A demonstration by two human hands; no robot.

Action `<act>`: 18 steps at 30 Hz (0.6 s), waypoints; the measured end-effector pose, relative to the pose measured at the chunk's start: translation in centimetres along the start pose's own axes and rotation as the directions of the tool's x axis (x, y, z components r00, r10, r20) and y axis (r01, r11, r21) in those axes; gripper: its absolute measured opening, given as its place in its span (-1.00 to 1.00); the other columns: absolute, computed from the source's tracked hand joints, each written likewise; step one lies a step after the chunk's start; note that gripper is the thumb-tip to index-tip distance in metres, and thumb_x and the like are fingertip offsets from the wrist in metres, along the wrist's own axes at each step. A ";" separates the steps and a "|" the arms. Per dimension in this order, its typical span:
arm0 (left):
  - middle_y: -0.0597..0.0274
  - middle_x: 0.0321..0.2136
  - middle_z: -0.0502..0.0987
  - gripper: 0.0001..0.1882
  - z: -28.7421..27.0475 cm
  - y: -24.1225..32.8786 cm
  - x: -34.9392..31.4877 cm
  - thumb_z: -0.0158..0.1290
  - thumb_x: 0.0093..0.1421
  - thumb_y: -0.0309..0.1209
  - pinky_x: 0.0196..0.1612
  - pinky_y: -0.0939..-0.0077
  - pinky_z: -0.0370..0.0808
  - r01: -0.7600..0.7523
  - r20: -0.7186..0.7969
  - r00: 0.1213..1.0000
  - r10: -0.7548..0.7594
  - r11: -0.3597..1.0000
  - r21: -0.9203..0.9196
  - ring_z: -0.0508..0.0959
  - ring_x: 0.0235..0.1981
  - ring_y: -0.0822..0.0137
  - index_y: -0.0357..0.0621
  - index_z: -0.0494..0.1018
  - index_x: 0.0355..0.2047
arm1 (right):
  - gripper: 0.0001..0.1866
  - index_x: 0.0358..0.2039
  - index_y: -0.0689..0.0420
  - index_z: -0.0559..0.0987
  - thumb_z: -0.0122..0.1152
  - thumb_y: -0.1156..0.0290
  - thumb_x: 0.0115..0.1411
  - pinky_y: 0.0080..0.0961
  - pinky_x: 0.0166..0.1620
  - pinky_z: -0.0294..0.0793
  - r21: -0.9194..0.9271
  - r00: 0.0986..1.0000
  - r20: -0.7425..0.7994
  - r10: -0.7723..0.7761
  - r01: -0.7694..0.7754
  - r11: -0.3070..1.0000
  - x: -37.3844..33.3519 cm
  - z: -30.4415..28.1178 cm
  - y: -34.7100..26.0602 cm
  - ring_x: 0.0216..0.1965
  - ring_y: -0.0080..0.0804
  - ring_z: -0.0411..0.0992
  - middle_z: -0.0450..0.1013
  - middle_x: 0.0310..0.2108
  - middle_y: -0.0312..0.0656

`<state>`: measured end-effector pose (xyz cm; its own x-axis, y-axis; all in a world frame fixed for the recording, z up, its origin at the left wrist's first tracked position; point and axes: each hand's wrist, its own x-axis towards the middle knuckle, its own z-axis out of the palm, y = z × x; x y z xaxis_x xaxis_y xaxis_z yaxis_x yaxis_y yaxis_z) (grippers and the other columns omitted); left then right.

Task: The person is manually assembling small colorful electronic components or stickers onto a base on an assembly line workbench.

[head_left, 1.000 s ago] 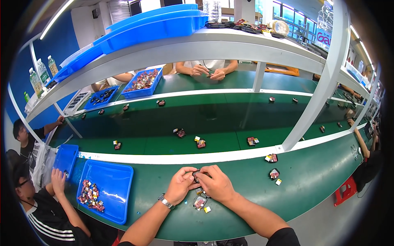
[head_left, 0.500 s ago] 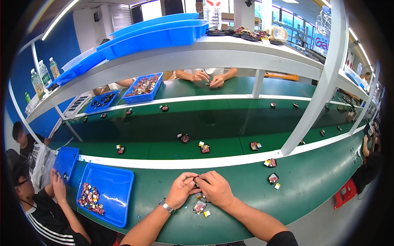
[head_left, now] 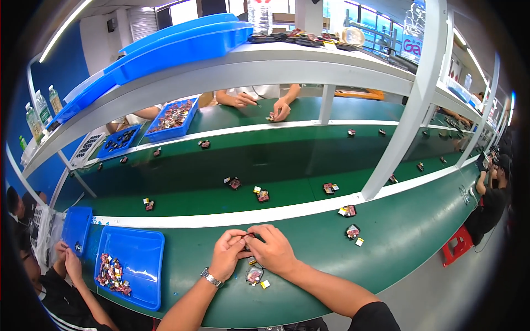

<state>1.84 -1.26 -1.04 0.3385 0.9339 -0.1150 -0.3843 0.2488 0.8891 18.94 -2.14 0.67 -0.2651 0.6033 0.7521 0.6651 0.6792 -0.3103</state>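
Observation:
My left hand (head_left: 227, 256), with a metal watch on its wrist, and my right hand (head_left: 273, 252) meet above the green work surface. The fingers of both are closed on one small dark part (head_left: 247, 246), mostly hidden behind them; its exact kind does not show. Just below my hands lies a small dark-cased electronic module (head_left: 254, 275) with a reddish board. A tiny yellow-and-white piece (head_left: 265, 284) is beside it. To the right rest another such module (head_left: 352, 231) and a loose yellow-and-white piece (head_left: 359, 241).
A blue tray (head_left: 148, 265) with a heap of modules stands left, near a co-worker's hands (head_left: 67, 256). Beyond a white rail (head_left: 221, 219), several modules lie spaced along a green belt (head_left: 292, 187). A white post (head_left: 406, 121) and overhead shelf (head_left: 193, 69) cross the view.
The whole view has shifted, so things appear farther left. My hands stay together on the small dark part. Across the belt, another person's hands have moved apart.

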 end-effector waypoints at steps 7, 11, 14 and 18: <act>0.18 -0.25 0.58 -0.85 1.0 -0.2 0.1 -0.06 0.34 -0.54 -0.27 0.48 0.60 -0.057 -0.079 0.995 0.064 0.994 0.089 0.59 -0.27 0.41 -0.20 0.35 -0.09 | -0.80 -0.33 0.19 0.57 0.31 0.53 -0.04 -0.37 -0.16 0.50 0.121 0.999 -0.001 0.047 -0.047 0.992 -0.3 -0.1 0.1 -0.20 -0.24 0.46 0.47 -0.19 -0.20; 0.14 -0.21 0.59 -0.85 -0.1 -1.1 0.3 -0.08 0.34 -0.58 -0.29 0.62 0.58 -0.114 -0.075 0.990 0.120 0.990 0.079 0.60 -0.26 0.45 -0.25 0.36 -0.09 | -0.70 -0.27 0.18 0.59 0.38 0.51 -0.08 -0.41 -0.16 0.53 0.120 1.000 0.023 0.013 -0.016 0.993 0.1 -0.6 -0.5 -0.20 -0.23 0.47 0.48 -0.16 -0.19; 0.15 -0.22 0.59 -0.84 0.1 -1.1 0.1 -0.08 0.33 -0.60 -0.30 0.66 0.55 -0.154 -0.089 0.982 0.166 0.980 0.127 0.59 -0.27 0.48 -0.25 0.36 -0.09 | -0.64 -0.22 0.18 0.58 0.40 0.48 -0.10 -0.42 -0.15 0.53 0.151 0.997 0.067 0.030 -0.040 0.988 0.2 -1.0 -1.0 -0.17 -0.23 0.46 0.47 -0.13 -0.19; 0.16 -0.22 0.59 -0.82 0.6 -1.3 0.3 -0.08 0.33 -0.61 -0.28 0.67 0.54 -0.143 -0.099 0.982 0.162 0.974 0.178 0.58 -0.26 0.49 -0.27 0.36 -0.07 | -0.60 -0.19 0.17 0.56 0.41 0.47 -0.11 -0.40 -0.14 0.54 0.128 0.994 0.093 0.050 -0.062 0.990 -0.4 -0.4 -0.8 -0.14 -0.22 0.45 0.47 -0.12 -0.19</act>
<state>2.95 -1.50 -1.94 0.1854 0.9826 -0.0126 -0.2696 0.0632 0.9609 18.80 -3.13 0.83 -0.2953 0.6731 0.6781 0.5851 0.6885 -0.4285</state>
